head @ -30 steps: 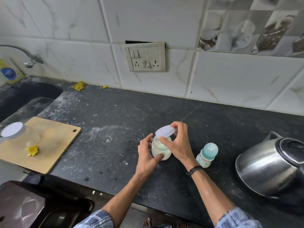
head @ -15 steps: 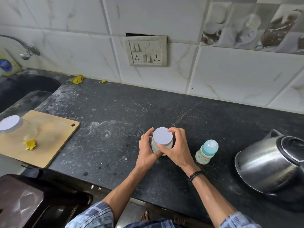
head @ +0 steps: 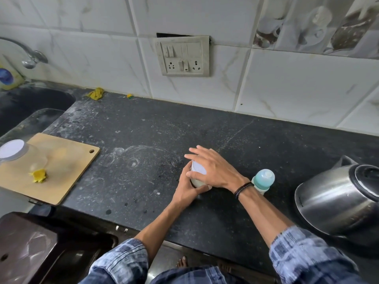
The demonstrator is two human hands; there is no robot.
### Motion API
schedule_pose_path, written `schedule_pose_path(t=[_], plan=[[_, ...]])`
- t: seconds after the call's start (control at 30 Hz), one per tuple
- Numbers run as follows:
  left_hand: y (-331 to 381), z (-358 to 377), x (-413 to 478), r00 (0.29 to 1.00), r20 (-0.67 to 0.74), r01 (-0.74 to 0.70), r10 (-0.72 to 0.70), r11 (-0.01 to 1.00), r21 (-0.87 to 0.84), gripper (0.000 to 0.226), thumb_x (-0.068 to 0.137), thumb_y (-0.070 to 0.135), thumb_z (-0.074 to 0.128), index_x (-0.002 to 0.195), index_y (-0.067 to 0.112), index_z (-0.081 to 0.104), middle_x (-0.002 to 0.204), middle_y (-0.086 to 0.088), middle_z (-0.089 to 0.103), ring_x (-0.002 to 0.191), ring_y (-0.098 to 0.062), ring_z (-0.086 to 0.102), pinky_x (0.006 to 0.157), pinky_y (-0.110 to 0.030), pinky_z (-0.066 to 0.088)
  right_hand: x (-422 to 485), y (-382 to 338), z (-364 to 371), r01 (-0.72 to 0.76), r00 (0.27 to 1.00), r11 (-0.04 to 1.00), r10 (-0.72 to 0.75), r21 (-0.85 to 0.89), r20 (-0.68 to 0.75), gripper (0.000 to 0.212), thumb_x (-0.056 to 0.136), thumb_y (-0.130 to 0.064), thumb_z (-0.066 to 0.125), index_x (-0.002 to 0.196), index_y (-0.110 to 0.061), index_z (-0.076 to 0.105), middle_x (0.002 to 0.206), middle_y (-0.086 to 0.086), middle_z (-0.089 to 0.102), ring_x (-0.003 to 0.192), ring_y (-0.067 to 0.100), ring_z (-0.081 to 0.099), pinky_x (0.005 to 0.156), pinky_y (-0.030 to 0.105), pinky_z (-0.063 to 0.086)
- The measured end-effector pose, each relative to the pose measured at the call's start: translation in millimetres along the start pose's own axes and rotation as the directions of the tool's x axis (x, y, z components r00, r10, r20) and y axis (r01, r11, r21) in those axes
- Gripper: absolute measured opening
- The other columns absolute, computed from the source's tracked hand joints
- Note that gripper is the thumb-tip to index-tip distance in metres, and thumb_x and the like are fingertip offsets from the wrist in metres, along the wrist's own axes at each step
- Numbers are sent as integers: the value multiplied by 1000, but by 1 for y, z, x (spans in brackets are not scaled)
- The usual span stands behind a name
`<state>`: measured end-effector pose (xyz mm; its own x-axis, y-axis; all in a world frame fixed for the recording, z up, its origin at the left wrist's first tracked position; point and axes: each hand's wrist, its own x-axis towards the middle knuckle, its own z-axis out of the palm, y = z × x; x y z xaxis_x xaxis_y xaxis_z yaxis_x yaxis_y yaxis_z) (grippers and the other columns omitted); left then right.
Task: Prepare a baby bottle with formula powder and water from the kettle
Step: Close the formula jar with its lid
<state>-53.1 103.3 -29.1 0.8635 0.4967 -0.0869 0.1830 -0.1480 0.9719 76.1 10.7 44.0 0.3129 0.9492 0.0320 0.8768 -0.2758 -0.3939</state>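
Observation:
A small clear jar of pale formula powder (head: 196,182) stands mid-counter with its white lid (head: 198,168) on top. My left hand (head: 187,187) wraps the jar's body from the near left. My right hand (head: 213,168) lies flat across the lid, fingers spread and pointing left, palm pressing down. Just right of my right wrist stands the baby bottle (head: 263,179) with its teal cap on. The steel kettle (head: 340,199), lid down, sits at the right edge of the counter.
A wooden cutting board (head: 61,171) lies at the left, carrying a second clear jar with a white lid (head: 14,150) and a yellow scrap (head: 39,175). Beyond it are the sink (head: 30,101) and tap (head: 30,58). A socket panel (head: 184,56) is on the wall.
The white lid went from being lifted above the jar to sitting on it. My right hand has flattened over the lid, while my left hand stayed around the jar.

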Motion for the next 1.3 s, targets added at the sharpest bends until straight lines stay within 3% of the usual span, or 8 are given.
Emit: schedule_pose_path(t=[0.27,0.37,0.57,0.67,0.83,1.0,1.13,1.3], plan=[[5,1,0,993,-73,-98,97,995,-1,78,75,29,83,141,43,44,137,15,59,129,-9,58,105,-40,51,-2,-37,33,-321,894,940,260,-116,-365,49,104,-45,56,135,-8,65,143,18,61,137,40,53,115,52,42],[10,1,2,988,-69,-137,137,991,1,77,77,34,83,138,57,42,137,22,58,131,-6,56,103,-21,46,7,-43,27,-466,874,871,425,-156,-236,80,97,-74,31,145,-15,55,157,15,48,151,40,35,120,67,20],[1,-1,9,992,-64,-111,111,994,-7,92,68,29,96,133,60,40,137,21,54,128,0,54,100,-16,45,10,-4,-8,52,998,993,-55,-104,-19,60,98,-59,57,148,-26,57,164,-3,43,158,18,25,127,62,13],[-6,-1,9,990,-59,-127,127,992,12,85,71,26,95,137,40,43,131,27,55,126,-4,56,100,-19,47,8,0,2,72,997,995,-75,-76,-35,45,104,-42,59,143,-20,63,158,0,52,153,18,37,125,49,28],[10,1,8,965,-102,-239,242,970,47,51,82,29,77,126,38,54,121,15,61,113,-11,61,96,-34,53,7,-39,32,-328,874,940,262,-99,-410,40,104,-41,54,123,-10,71,134,12,68,129,33,60,92,52,57],[3,1,9,981,-73,-182,182,983,1,74,76,38,87,139,28,49,133,17,58,126,-9,58,101,-26,48,12,-41,20,-423,889,906,411,-18,-203,67,96,-63,54,150,-24,50,163,0,43,158,27,25,120,72,12],[-6,-3,12,995,-53,-82,85,995,53,93,63,41,94,135,51,37,138,20,50,129,1,50,105,-25,45,6,-13,-20,-91,995,994,87,68,50,60,96,-42,68,152,-28,53,164,-5,42,157,14,26,129,46,16],[-12,-5,14,999,-30,-41,42,997,62,95,62,42,93,138,45,36,138,14,50,129,-2,51,109,-35,46,1,-19,-29,-213,964,973,194,91,183,65,94,-39,73,154,-30,50,168,-8,35,158,9,22,122,31,27]])
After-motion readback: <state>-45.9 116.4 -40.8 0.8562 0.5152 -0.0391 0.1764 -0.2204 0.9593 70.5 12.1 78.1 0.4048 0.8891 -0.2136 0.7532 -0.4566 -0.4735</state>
